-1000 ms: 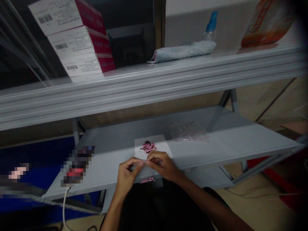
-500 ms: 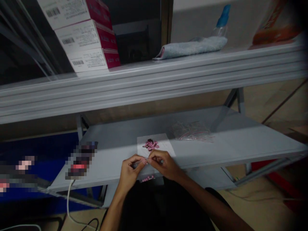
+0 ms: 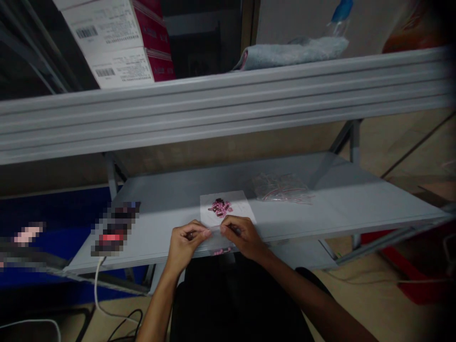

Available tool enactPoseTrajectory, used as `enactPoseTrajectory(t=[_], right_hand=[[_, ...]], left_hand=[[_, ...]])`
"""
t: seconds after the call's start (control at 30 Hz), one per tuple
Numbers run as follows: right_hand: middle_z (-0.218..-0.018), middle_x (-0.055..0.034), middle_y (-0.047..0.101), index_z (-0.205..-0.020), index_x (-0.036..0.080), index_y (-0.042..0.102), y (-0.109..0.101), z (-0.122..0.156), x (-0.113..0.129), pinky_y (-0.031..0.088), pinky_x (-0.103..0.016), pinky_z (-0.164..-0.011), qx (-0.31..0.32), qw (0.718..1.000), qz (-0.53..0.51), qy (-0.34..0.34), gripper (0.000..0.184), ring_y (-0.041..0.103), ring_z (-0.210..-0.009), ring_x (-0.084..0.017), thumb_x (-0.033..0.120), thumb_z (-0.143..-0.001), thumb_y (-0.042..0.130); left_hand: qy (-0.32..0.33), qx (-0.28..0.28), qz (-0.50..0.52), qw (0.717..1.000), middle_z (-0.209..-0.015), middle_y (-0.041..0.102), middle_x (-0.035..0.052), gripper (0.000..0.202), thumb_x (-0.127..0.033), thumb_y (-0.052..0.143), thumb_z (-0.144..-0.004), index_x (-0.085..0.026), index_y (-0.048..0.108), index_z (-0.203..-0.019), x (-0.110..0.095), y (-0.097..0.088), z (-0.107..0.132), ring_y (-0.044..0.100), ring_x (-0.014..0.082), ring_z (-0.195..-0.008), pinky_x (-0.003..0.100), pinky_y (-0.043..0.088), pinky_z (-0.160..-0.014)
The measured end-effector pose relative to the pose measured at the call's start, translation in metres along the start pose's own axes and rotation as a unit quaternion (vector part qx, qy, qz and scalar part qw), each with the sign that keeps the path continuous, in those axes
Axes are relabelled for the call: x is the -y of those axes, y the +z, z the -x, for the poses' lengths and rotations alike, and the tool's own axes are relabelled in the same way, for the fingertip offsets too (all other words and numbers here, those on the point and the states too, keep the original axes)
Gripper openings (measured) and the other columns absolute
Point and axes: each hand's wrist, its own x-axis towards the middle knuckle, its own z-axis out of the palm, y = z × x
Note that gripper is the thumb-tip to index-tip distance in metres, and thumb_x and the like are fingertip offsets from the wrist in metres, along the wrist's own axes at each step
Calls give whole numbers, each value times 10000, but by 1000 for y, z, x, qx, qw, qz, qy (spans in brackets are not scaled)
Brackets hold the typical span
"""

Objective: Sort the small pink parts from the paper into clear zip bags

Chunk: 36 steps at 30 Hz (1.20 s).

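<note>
A small clear plastic bag (image 3: 216, 241) hangs between my two hands, with several pink pieces lying at its bottom. My left hand (image 3: 190, 241) pinches the bag's top edge at one side between thumb and fingers. At the other side of that edge, my right hand (image 3: 240, 233) pinches it the same way. Just beyond my hands, a pile of pink and dark brown small pieces (image 3: 221, 207) lies on a white sheet (image 3: 245, 207). The exact kind of these pieces is too small to tell.
Clear plastic bags with red edges (image 3: 281, 187) lie right of the sheet. A blurred-out object (image 3: 116, 228) with a white cable sits at the table's left end. Above runs a grey shelf (image 3: 213, 104) bearing stacked boxes (image 3: 124, 66), a folded cloth (image 3: 292, 53) and a blue-capped bottle (image 3: 341, 19).
My hands have moved slightly apart along the bag's top edge, so more of the bag shows between them. The view has tilted a little downward.
</note>
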Motion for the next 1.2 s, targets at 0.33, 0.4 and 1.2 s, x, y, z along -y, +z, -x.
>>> enactPoseTrajectory(t=[0.33, 0.4, 1.2], right_hand=[[-875, -79, 686, -816, 196, 677, -44, -12, -1, 452, -381, -863, -118, 950, 266, -109, 179, 591, -879, -225, 237, -927, 542], [-999, -114, 689, -919, 193, 706, -74, -14, -8, 438, -419, -920, -162, 905, 382, -92, 169, 574, -1013, -268, 223, -919, 539], [-1054, -43, 722, -1161, 272, 650, -33, 20, 75, 483, -362, -910, 10, 920, 268, -288, 293, 643, -953, -180, 109, -950, 528]], left_hand=[[-32, -312, -58, 948, -897, 780, 76, 362, -412, 713, -774, -123, 772, -984, 0, -52, -9, 698, 216, -804, 307, 542, -723], [-32, -353, -45, 934, -950, 774, 83, 412, -442, 663, -804, -120, 747, -1047, 7, -72, -12, 705, 216, -803, 330, 557, -730], [333, -7, -333, 882, -1152, 711, 107, 447, -144, 640, -869, -211, 567, -1304, -53, 31, 40, 651, 235, -1052, 369, 515, -921]])
